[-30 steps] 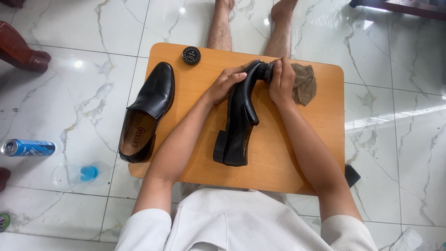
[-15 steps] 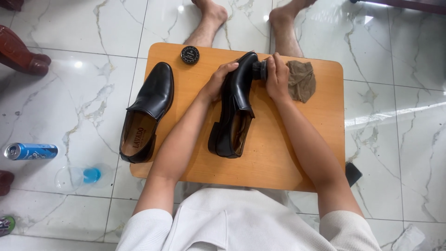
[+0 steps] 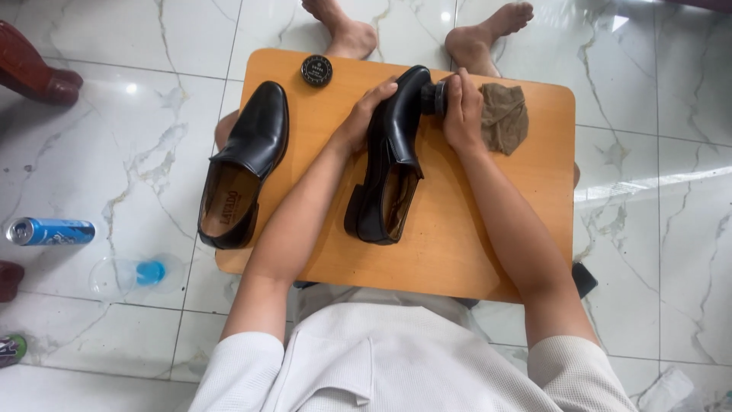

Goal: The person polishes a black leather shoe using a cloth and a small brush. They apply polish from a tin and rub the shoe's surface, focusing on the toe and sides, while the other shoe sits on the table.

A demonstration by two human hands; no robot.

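Note:
On a low wooden table (image 3: 488,221) stands a black leather shoe (image 3: 389,164), tilted on its side with the toe pointing away. My left hand (image 3: 364,114) grips its toe from the left. My right hand (image 3: 461,111) holds a small black brush (image 3: 433,98) pressed against the right side of the toe. A second black shoe (image 3: 244,164) lies at the table's left edge, opening up. A round black polish tin (image 3: 316,69) sits at the far edge.
A crumpled brown cloth (image 3: 503,116) lies just right of my right hand. On the marble floor to the left lie a blue can (image 3: 49,230) and a clear plastic bottle with a blue cap (image 3: 133,272). My bare feet (image 3: 351,30) rest beyond the table.
The shoe has turned more upright under my left hand, and my right hand has worked the brush along its toe. The view has shifted slightly downward.

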